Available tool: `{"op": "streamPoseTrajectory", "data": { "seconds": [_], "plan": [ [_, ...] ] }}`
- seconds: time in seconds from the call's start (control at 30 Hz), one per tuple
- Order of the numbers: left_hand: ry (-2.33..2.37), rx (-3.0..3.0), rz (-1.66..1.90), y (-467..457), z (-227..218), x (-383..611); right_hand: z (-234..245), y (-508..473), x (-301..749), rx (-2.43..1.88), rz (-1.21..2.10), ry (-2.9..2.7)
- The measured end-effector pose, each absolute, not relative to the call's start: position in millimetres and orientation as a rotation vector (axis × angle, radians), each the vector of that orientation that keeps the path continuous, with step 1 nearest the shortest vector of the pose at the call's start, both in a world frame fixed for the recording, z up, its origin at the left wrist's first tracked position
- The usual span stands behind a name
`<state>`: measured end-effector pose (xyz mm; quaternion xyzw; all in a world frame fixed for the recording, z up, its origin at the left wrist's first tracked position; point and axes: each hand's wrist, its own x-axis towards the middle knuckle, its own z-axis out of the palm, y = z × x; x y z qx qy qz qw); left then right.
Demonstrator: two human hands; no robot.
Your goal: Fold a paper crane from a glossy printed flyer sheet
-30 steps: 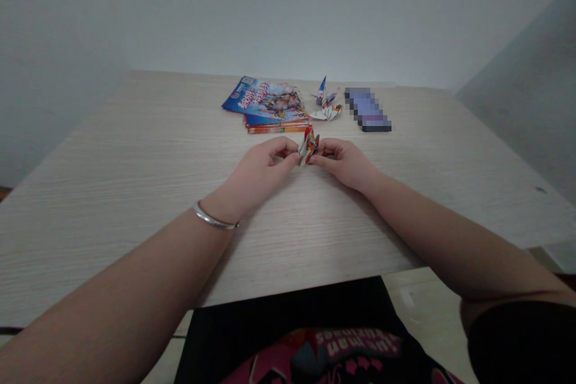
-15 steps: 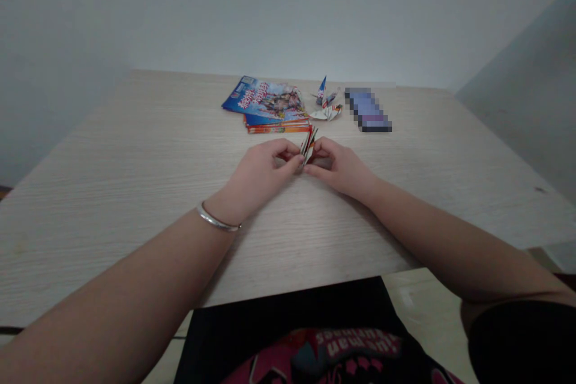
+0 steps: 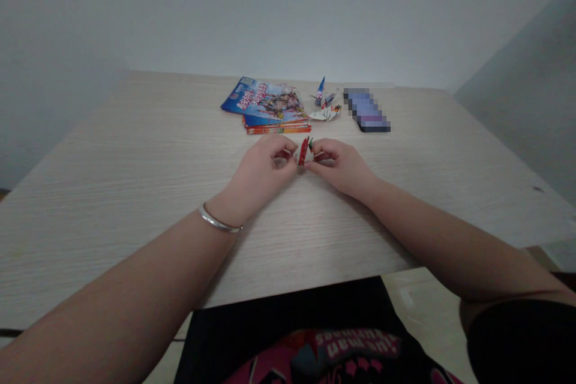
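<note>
Between my two hands a small folded piece of printed paper point(image 3: 303, 152) stands upright, its red side facing me. My left hand point(image 3: 265, 165) pinches its left part between thumb and fingers. On the other side, my right hand point(image 3: 339, 165) has thumb and fingertips closed on the right part, near a dark green tip. Both hands rest low over the table. The folds hidden behind the fingers cannot be made out.
Behind my hands lies a stack of printed booklets point(image 3: 265, 102) with a blue cover on top. Folded paper cranes point(image 3: 326, 113) sit to its right. A phone point(image 3: 366, 109), blurred out, lies further right on the pale wooden table point(image 3: 135, 180). A wall borders the far edge.
The folded paper has turned and opened somewhat between my fingers, so its red face now shows. My hands have drawn slightly apart; the things behind them stay put.
</note>
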<state>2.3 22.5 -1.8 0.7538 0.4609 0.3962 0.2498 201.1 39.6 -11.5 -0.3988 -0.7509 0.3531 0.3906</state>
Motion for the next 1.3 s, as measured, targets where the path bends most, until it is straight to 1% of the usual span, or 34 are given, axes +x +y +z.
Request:
{"op": "streamPoseTrajectory", "data": {
  "seconds": [0.17, 0.43, 0.57, 0.9, 1.13, 1.3],
  "plan": [
    [1.101, 1.857, 1.188, 27.7, -13.8, 4.0, -14.8, 41.1, 201.3, -1.013, 0.916, -1.871],
    [1.132, 1.940, 1.138, 26.1, -8.6, 2.1, -11.6, 40.5, 204.9, -0.952, 0.683, -1.963],
    [1.161, 1.990, 1.132, 26.3, -8.7, 1.7, -9.5, 39.9, 204.5, -1.016, 0.645, -1.992],
    [1.162, 1.989, 1.114, 28.2, -10.9, 1.3, -8.0, 38.6, 202.0, -1.161, 0.750, -1.905],
    [1.094, 1.813, 1.132, 23.6, -5.1, 5.9, -10.9, 37.4, 201.8, -1.161, 0.828, -1.844],
    [1.169, 1.931, 1.086, 23.7, -1.0, 3.6, -8.1, 35.2, 200.3, -1.147, 0.844, -1.856]
  ]
}}
